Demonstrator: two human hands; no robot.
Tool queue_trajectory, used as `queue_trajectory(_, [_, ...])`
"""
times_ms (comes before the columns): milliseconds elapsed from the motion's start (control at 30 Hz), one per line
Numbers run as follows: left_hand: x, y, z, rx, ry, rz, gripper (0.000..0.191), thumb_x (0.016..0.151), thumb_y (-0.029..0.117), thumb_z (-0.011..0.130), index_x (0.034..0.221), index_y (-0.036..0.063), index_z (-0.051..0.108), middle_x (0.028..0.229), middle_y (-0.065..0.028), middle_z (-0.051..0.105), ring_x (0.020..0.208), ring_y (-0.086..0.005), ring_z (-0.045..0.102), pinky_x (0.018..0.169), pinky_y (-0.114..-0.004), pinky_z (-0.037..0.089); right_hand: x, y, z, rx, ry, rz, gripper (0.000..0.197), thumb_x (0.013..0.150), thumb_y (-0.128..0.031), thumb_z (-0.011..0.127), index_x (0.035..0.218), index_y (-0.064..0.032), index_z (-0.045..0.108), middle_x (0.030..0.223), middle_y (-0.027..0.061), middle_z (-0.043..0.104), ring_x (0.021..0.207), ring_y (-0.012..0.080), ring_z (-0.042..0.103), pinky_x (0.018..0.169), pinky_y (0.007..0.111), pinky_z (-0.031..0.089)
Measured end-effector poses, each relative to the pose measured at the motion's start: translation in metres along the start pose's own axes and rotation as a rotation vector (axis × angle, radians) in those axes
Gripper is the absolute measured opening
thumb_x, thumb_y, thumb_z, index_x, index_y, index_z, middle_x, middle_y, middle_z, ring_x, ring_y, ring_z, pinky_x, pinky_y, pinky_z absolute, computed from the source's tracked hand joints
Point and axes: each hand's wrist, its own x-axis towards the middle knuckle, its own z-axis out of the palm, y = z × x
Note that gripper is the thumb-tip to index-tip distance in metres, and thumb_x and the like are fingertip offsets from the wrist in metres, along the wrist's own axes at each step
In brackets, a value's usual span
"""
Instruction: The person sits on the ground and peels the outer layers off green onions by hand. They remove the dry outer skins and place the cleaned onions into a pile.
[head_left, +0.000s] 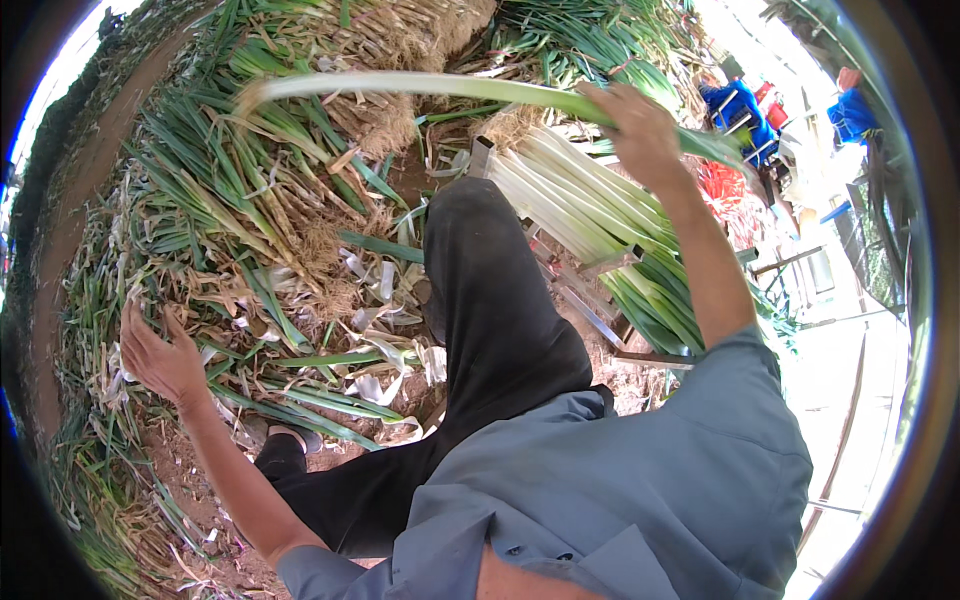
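A long green onion stalk (450, 84) is in my right hand (637, 131), gripped near its green leaves, its white shaft and rooted end reaching left over the piles. Below that hand, peeled green onions (577, 195) lie side by side on a metal rack (581, 300), with pale shafts and roots at the upper left and green leaves at the lower right. Out at the far left, my left hand (161, 356) has its fingers apart, over or beside strips of peeled leaf; I see nothing held in it.
Unpeeled green onions (262, 195) with dry roots are heaped ahead and to the left. Peeled leaf scraps (375, 382) litter the soil around my legs. Red plastic strips (726, 195) and blue items (739, 120) lie beyond the rack. Another person's hand may show at the upper right edge.
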Motion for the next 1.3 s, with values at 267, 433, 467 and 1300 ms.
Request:
queue_trajectory(267, [-0.013,-0.01,0.024,-0.003,-0.188,-0.042,0.036,0.104,0.031,0.067,0.131,0.0089,0.063,0.129,-0.0081,0.07,0.12,-0.0308,0.067,0.103,-0.047,0.047,-0.191,0.121,-0.007,-0.099,-0.172,0.48,0.05,0.091,-0.015,0.078,0.138,-0.0254,0.069,0.118,0.0072,0.069,0.108,0.0337,0.069,0.09,0.047,0.056])
queue_trajectory(433, [-0.02,-0.008,0.027,0.008,-0.301,-0.083,0.032,0.105,0.029,0.065,0.128,0.0069,0.064,0.125,-0.0099,0.071,0.119,-0.0307,0.067,0.105,-0.047,0.046,-0.246,0.137,0.001,-0.088,-0.241,0.509,0.05,0.09,-0.014,0.078,0.138,-0.0244,0.069,0.117,0.0087,0.07,0.109,0.0344,0.069,0.091,0.048,0.056])
queue_trajectory(467, [-0.02,-0.005,0.027,-0.001,-0.313,-0.089,0.032,0.105,0.029,0.065,0.128,0.0067,0.064,0.124,-0.0101,0.071,0.118,-0.0307,0.067,0.105,-0.046,0.046,-0.254,0.138,0.006,-0.114,-0.23,0.487,0.052,0.089,-0.013,0.078,0.139,-0.024,0.068,0.116,0.0107,0.07,0.108,0.0356,0.069,0.091,0.049,0.056])
queue_trajectory(1300, [-0.03,0.019,0.027,-0.147,-0.65,-0.204,0.026,0.099,0.02,0.076,0.107,-0.0043,0.068,0.103,-0.0182,0.071,0.095,-0.0381,0.07,0.085,-0.05,0.057,-0.204,0.09,0.153,0.285,-0.519,0.632,0.038,0.091,-0.019,0.076,0.129,-0.0198,0.077,0.118,0.0164,0.065,0.118,0.0365,0.063,0.099,0.049,0.051])
